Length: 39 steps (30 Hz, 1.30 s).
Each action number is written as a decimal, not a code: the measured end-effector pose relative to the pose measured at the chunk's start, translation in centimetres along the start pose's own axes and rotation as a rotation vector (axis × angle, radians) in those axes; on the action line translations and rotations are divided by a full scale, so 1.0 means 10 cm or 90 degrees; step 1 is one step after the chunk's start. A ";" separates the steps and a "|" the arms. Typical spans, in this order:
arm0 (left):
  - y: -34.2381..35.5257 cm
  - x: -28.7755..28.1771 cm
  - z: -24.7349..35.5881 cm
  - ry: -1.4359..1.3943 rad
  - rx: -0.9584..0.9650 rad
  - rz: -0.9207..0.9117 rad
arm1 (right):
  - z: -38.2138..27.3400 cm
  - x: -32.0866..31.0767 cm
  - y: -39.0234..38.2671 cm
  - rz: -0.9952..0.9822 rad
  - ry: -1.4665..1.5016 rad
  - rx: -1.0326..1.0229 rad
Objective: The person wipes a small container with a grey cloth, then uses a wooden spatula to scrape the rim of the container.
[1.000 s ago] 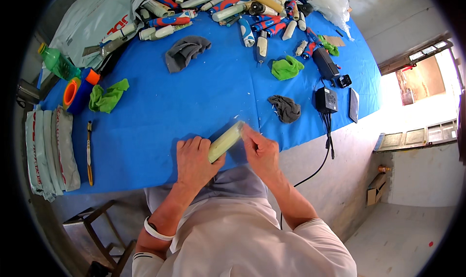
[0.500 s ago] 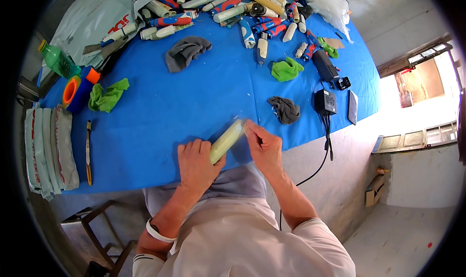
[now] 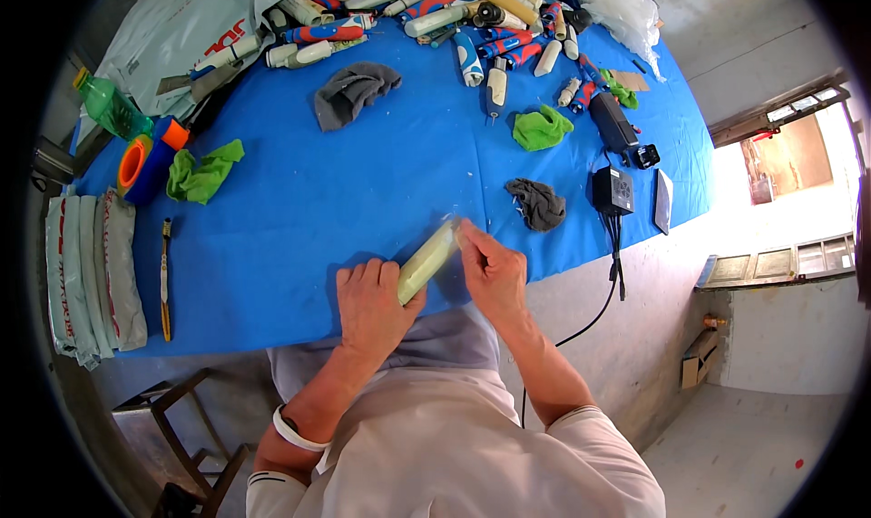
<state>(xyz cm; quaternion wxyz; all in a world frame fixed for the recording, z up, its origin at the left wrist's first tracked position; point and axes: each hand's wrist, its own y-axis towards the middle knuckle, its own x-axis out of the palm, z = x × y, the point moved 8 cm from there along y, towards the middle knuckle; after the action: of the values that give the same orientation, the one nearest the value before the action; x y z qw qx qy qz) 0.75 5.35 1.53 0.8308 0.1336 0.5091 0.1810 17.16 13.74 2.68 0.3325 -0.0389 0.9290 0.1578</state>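
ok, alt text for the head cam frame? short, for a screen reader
Seen from above, a person's left hand and right hand hold a pale yellow-green tube over the near edge of a blue table. Grey and green rags, a black power adapter and a pile of similar tubes lie farther back.

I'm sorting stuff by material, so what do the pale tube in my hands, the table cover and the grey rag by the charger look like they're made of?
The pale tube looks like smooth, matte plastic, cream-yellow, though a clear wrap over it is possible. The blue table cover looks like thin sheet, plastic or fabric, with faint creases. The grey rag seems soft cloth, crumpled into folds.
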 end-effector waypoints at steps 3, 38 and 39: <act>0.01 0.00 0.01 0.000 0.001 -0.001 | 0.00 0.01 -0.01 0.004 0.001 -0.017; -0.02 0.00 0.03 0.007 -0.002 0.020 | -0.05 -0.02 0.16 -0.072 -0.014 0.008; -0.02 0.00 0.03 0.008 -0.001 0.018 | -0.03 0.00 0.15 -0.090 -0.002 0.022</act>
<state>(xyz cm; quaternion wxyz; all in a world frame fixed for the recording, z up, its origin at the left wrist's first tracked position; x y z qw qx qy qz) 1.03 5.21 1.54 0.8250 0.1385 0.5124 0.1939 16.69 15.05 3.30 0.3450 -0.0982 0.9260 0.1180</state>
